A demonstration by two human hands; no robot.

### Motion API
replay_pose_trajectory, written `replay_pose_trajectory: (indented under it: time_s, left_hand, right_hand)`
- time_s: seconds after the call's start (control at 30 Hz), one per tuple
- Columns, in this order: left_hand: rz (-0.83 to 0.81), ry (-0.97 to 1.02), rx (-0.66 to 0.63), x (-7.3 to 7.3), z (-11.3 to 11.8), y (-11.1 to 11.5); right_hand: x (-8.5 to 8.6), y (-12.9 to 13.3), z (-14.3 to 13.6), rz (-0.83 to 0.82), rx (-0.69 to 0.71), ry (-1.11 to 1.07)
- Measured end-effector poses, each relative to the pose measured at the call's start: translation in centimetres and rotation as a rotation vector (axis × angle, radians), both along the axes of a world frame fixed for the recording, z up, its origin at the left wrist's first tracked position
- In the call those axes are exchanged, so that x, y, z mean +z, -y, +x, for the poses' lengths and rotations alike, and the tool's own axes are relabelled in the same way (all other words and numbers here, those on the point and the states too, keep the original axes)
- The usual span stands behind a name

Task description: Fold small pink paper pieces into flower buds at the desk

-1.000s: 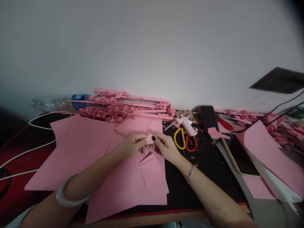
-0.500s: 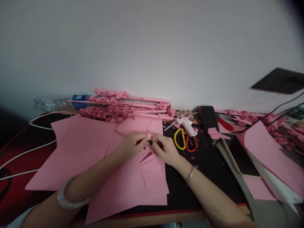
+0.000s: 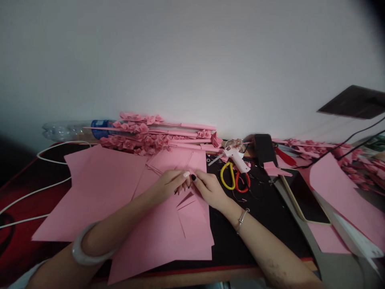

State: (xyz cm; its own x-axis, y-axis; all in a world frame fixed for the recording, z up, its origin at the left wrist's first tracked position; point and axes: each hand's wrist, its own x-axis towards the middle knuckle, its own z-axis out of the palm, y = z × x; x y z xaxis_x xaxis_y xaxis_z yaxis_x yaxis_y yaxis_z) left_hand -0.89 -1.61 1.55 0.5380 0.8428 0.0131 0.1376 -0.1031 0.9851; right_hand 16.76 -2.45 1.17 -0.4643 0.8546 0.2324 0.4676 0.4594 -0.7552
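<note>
My left hand (image 3: 170,185) and my right hand (image 3: 209,188) meet above the pink paper sheets (image 3: 162,241). Their thumbs lie close together, with the fingers curled in. Both are closed on a small piece of pink paper, which was plainer to see half a second ago and is now mostly hidden by the fingers. Just below the hands lies a small folded pink paper (image 3: 189,214). To the right of my right hand are scissors (image 3: 227,176) with one yellow and one red handle, partly under a white glue gun (image 3: 236,158).
Pink paper flowers (image 3: 147,140) on stems lie along the wall, beside a clear plastic bottle (image 3: 69,130). A large pink sheet (image 3: 99,180) covers the left side. On the right are a black phone (image 3: 264,148), a second phone (image 3: 306,196), more pink paper (image 3: 339,188) and cables.
My thumbs have moved in, covering the small pink paper that showed between my fingertips. The left fingers have shifted slightly beneath it. Everything on the table has stayed in place.
</note>
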Motion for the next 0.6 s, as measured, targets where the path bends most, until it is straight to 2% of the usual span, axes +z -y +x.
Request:
replay_pose_trajectory:
  time_s: [0.13,0.23,0.4,0.5,0.6]
  left_hand:
    - [0.030,-0.065,0.139,0.32,-0.09,-0.25]
    - [-0.007,-0.011,0.222,0.12,-0.02,-0.49]
    - [-0.069,0.005,0.150,-0.12,0.26,-0.64]
    - [-0.057,-0.036,0.200,0.08,0.26,-0.51]
    - [0.033,-0.098,0.232,0.23,0.18,-0.30]
  right_hand:
    - [-0.15,-0.04,0.04,-0.061,-0.062,-0.092]
    - [-0.16,0.01,0.03,-0.094,-0.066,-0.133]
    - [-0.18,0.00,-0.03,-0.075,-0.068,-0.076]
    - [-0.28,-0.12,-0.04,-0.026,-0.146,-0.042]
    - [-0.34,-0.20,-0.01,0.028,-0.247,-0.062]
